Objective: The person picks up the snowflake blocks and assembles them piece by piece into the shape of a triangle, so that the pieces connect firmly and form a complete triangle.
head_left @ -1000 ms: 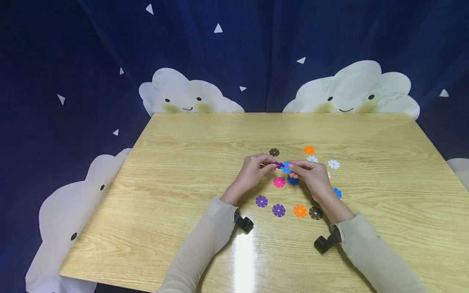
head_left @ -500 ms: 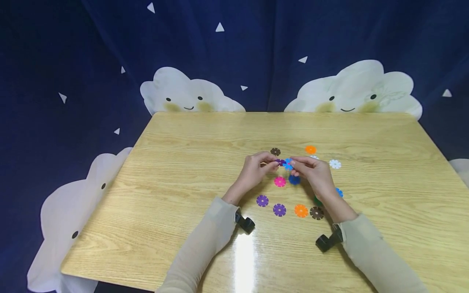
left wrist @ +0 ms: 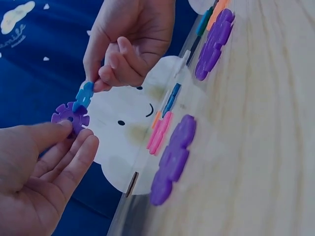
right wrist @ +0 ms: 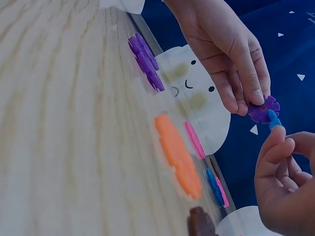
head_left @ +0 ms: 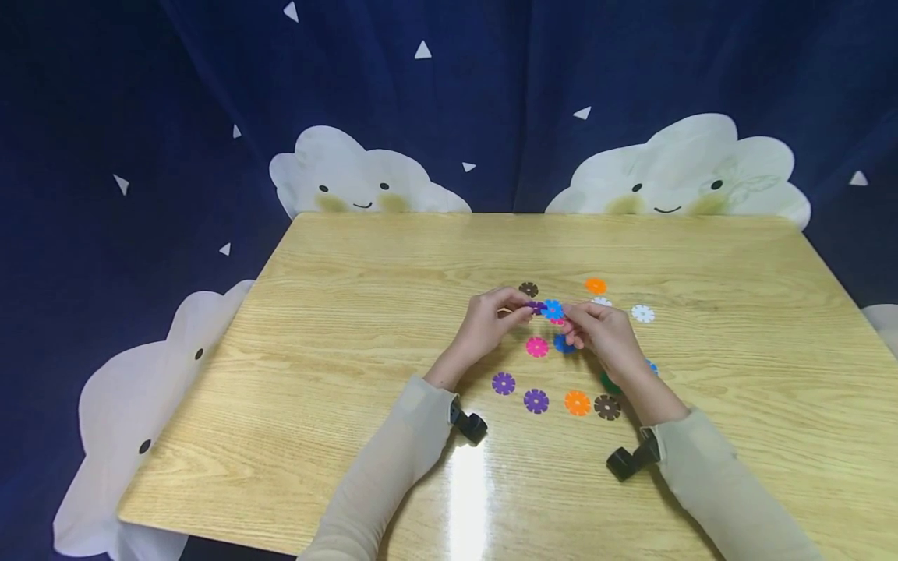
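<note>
My left hand (head_left: 487, 323) pinches a purple notched plastic disc (left wrist: 61, 114) between thumb and fingers. A light blue notched disc (head_left: 552, 310) meets the purple one edge to edge, at an angle, and looks slotted into it. Thumb and fingertips of my right hand (head_left: 605, 333) pinch the blue disc's far edge. Both discs are held above the table, between the two hands. In the right wrist view, the blue disc is partly hidden by the right fingertips, while the purple disc (right wrist: 269, 104) shows under the left fingers.
On the wooden table (head_left: 351, 351) lie several loose notched discs, including a pink disc (head_left: 536, 347), a purple disc (head_left: 536, 401), an orange disc (head_left: 578, 403), a brown disc (head_left: 607, 407) and a white disc (head_left: 642, 313). A dark green disc (head_left: 610, 382) lies partly under the right forearm.
The blue disc has turned to show its face to the head camera. My right hand has shifted slightly right, its grip now at the disc's edge. The left hand stays nearly still.
</note>
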`<state>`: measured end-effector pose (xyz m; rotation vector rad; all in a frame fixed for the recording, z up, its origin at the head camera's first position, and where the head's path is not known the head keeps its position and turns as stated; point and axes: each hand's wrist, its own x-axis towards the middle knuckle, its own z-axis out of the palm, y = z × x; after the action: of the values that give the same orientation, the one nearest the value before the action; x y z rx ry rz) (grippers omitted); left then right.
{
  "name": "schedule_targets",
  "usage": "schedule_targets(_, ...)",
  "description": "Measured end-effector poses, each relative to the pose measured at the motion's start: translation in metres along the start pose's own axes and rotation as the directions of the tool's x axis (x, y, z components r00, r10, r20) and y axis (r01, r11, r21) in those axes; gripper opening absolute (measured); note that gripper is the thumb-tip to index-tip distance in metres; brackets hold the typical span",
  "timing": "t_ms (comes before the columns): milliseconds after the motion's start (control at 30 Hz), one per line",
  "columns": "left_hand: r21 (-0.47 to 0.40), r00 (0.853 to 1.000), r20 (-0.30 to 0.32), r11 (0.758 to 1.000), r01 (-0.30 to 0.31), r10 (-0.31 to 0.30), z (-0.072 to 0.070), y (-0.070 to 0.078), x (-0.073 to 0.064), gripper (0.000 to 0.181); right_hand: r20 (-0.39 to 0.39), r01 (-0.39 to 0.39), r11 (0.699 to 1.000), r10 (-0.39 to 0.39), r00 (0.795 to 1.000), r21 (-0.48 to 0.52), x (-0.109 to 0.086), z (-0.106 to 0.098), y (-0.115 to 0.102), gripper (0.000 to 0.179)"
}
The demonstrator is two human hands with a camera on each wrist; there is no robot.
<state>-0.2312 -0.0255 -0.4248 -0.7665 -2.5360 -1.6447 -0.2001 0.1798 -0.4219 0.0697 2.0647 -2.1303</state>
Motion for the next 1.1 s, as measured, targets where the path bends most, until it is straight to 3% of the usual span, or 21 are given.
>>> schedule_targets(367, 0.012, 0.995, 0.099, 1.0, 0.013, -0.014, 0.0, 0.003, -0.001, 0.04, 0.048, 0.002, 1.0, -0.001, 0.999, -0.015, -0.003, 0.009, -0.002, 0.023)
schedule_targets(600, -0.003, 0.994, 0.107, 1.0, 0.016, -0.016, -0.002, 0.002, -0.002, 0.039, 0.052, 0.009, 1.0, -0.007, 0.999, -0.023, -0.002, 0.011, -0.001, 0.025)
schedule_targets(767, 0.0, 0.996, 0.08, 0.999, 0.049, -0.049, -0.008, -0.002, 0.0, 0.038, 0.028, 0.041, 0.988, -0.038, 0.999, -0.146, 0.0, 0.01, 0.001, 0.047)
schedule_targets(867, 0.004, 0.997, 0.049, 0.998, 0.065, -0.065, -0.014, -0.003, 0.002, 0.038, 0.013, 0.075, 0.952, -0.075, 0.997, -0.297, 0.0, 0.011, 0.002, 0.05)
schedule_targets(933, 0.017, 0.997, 0.028, 0.998, 0.068, -0.069, -0.018, -0.004, 0.003, 0.038, 0.014, 0.106, 0.912, -0.109, 0.994, -0.395, -0.001, 0.011, 0.003, 0.047)
schedule_targets(1033, 0.039, 0.997, 0.003, 0.997, 0.073, -0.073, -0.025, -0.005, 0.004, 0.037, 0.032, 0.17, 0.835, -0.18, 0.983, -0.524, -0.002, 0.013, 0.005, 0.038)
schedule_targets(1100, 0.047, 0.997, -0.011, 0.995, 0.083, -0.082, -0.03, -0.005, 0.005, 0.037, 0.055, 0.219, 0.766, -0.234, 0.971, -0.605, -0.003, 0.015, 0.006, 0.034)
